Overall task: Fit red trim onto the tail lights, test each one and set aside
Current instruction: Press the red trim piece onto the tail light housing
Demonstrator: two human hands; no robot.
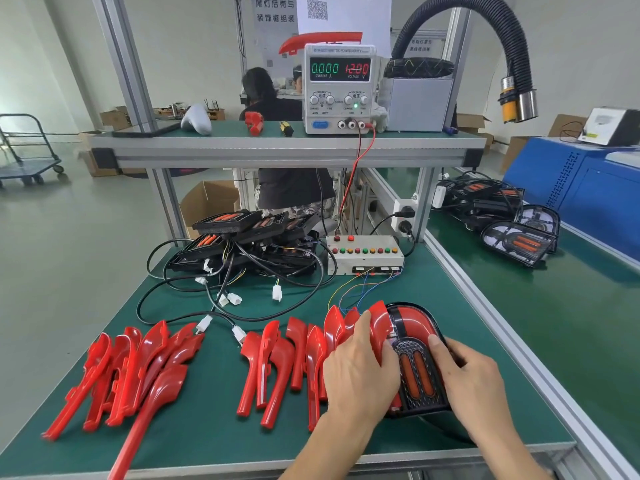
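Note:
A black tail light (417,372) with two orange bars lies on the green mat at the front right. Red trim (414,318) curves over its top. My left hand (360,368) presses on the left red trim piece (378,325) along the light's left edge. My right hand (474,379) grips the light's right edge, thumb on the housing. Loose red trim pieces lie in two groups, one (287,362) just left of my hands and one (138,368) at the far left. A pile of untrimmed black tail lights (256,237) with cables sits at the back.
A white test box (365,254) with coloured buttons stands behind the light, its thin wires running forward. A power supply (337,88) reading 12.00 V sits on the upper shelf. Finished lights (519,242) lie on the right-hand bench. A black hose (512,46) hangs at the upper right.

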